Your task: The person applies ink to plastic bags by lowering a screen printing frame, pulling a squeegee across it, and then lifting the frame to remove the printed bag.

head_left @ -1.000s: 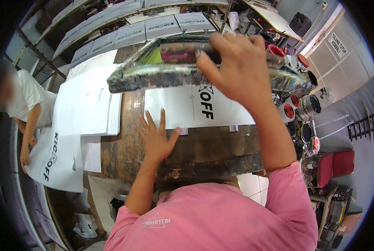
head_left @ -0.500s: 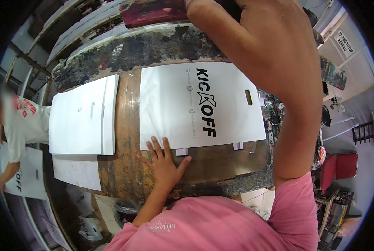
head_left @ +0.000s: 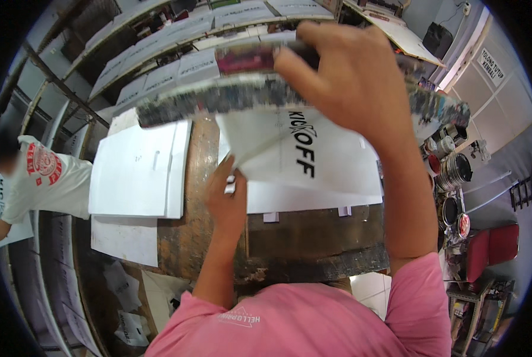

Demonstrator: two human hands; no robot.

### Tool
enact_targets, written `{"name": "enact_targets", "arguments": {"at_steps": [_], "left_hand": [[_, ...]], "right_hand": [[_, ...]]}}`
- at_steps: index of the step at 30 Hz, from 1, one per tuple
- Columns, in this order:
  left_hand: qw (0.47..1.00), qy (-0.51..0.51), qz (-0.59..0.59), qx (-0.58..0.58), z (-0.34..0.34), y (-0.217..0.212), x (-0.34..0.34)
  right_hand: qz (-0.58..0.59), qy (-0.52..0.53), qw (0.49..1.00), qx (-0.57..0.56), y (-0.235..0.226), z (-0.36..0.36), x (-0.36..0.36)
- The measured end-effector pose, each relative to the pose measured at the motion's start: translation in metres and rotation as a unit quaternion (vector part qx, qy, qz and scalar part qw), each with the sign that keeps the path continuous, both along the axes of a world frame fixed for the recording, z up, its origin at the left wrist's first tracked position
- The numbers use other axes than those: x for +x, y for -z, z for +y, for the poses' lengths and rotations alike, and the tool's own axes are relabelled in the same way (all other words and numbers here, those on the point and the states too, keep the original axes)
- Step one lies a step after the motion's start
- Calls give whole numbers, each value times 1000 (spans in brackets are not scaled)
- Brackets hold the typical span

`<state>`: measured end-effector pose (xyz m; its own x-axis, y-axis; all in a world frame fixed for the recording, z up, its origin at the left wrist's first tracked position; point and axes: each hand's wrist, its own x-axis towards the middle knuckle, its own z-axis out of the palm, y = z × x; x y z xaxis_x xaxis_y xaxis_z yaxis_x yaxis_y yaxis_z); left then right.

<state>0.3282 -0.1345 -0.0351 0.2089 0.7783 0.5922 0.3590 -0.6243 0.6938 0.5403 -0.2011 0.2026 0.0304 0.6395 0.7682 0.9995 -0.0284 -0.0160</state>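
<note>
My right hand is raised and grips the near edge of a paint-stained printing frame, holding it tilted up above the table. Under it lies a white sheet with black lettering on the worn wooden table. My left hand pinches that sheet's near-left corner, which is lifted and curled off the table. The frame's far part is hidden behind my right hand.
A stack of plain white sheets lies on the table to the left. Another person in a white shirt bends at the far left. Racks with drying sheets stand behind. Paint tins and a red stool are at the right.
My left hand has moved from lying flat on the table below the sheet to pinching its corner and lifting it. The frame stays raised in my right hand.
</note>
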Motion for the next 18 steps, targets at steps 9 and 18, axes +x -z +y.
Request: {"name": "enact_targets", "arguments": {"at_steps": [9, 18], "left_hand": [[980, -71, -71, -170, 86, 5, -199], [938, -194, 284, -44, 242, 2, -374]], "right_hand": [[17, 19, 1000, -1, 14, -9, -7], [9, 20, 999, -24, 26, -19, -8]]}}
